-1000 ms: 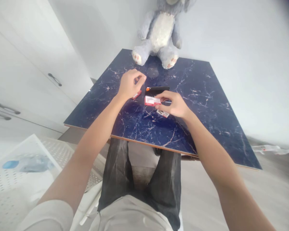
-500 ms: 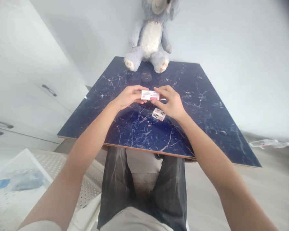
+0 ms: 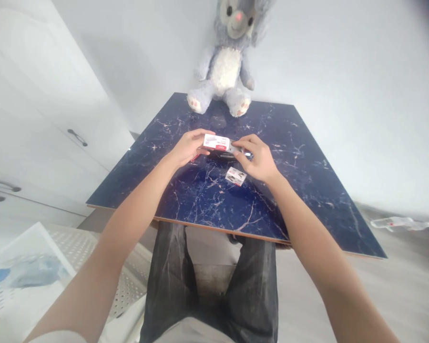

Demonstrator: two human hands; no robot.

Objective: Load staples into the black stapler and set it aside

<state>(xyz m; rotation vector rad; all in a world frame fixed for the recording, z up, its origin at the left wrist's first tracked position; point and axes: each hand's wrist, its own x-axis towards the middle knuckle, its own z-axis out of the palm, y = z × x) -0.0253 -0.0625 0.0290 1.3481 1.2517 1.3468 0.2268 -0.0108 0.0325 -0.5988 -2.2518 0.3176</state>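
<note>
My left hand (image 3: 191, 148) is closed around the left end of a small white and red cardboard box (image 3: 216, 142). The box is held above the table, its printed side towards me. At its right end the fingers of my right hand (image 3: 255, 155) pinch a greyish end part, perhaps the end flap. Beneath the box a dark, shiny thing shows in part; its kind cannot be made out. A bit of red peeks out under my left fingers. Nearer me, a smaller white box (image 3: 236, 176) printed with black pictures lies on the table.
The dark blue marbled table (image 3: 207, 200) ends just before my lap. A grey plush toy (image 3: 225, 71) sits at its far edge, against the wall. White cabinets (image 3: 39, 119) stand on the left, above a perforated white surface (image 3: 128, 290). A clear plastic item (image 3: 400, 223) lies at right.
The held box has shifted slightly left with my left hand and turned. My right fingers have drawn back to its right end, where a greyish part now shows. The view has tilted up.
</note>
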